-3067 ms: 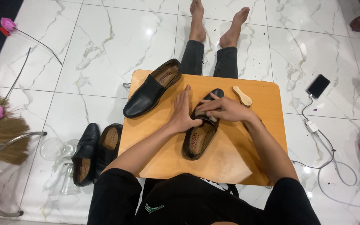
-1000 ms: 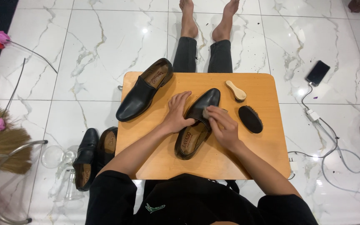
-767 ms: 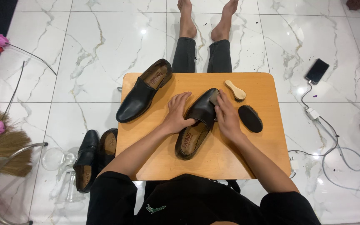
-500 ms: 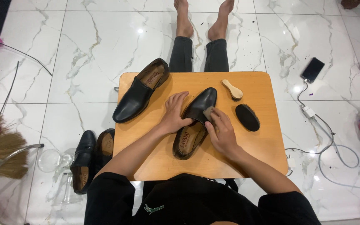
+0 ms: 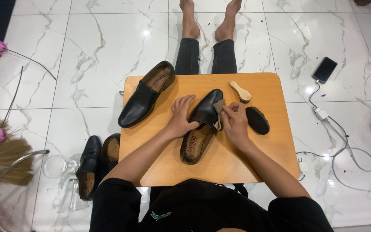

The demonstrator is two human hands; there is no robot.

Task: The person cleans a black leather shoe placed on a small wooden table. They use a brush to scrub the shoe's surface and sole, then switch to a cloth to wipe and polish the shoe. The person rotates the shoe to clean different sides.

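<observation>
A black loafer (image 5: pixel 200 124) lies in the middle of a small wooden table (image 5: pixel 275 150), toe pointing away from me. My left hand (image 5: pixel 181 116) presses on its left side and holds it steady. My right hand (image 5: pixel 235 122) grips a small tan cloth (image 5: pixel 218 112) against the shoe's right side near the toe. A second black loafer (image 5: pixel 144 95) lies at the table's far left corner. Just right of my right hand rests a black shoe brush (image 5: pixel 257 120), bristles up.
A small wooden-backed brush (image 5: pixel 240 91) lies near the table's far edge. Two more black shoes (image 5: pixel 96 161) and clear glassware (image 5: pixel 67 180) sit on the marble floor at left, beside a straw broom (image 5: pixel 1 150). A phone (image 5: pixel 324 69) and charger cable (image 5: pixel 344 150) lie at right.
My right hand has rubbed the cloth back and forth along the shoe's right side and now sits near the toe. My left hand has kept its hold on the shoe.
</observation>
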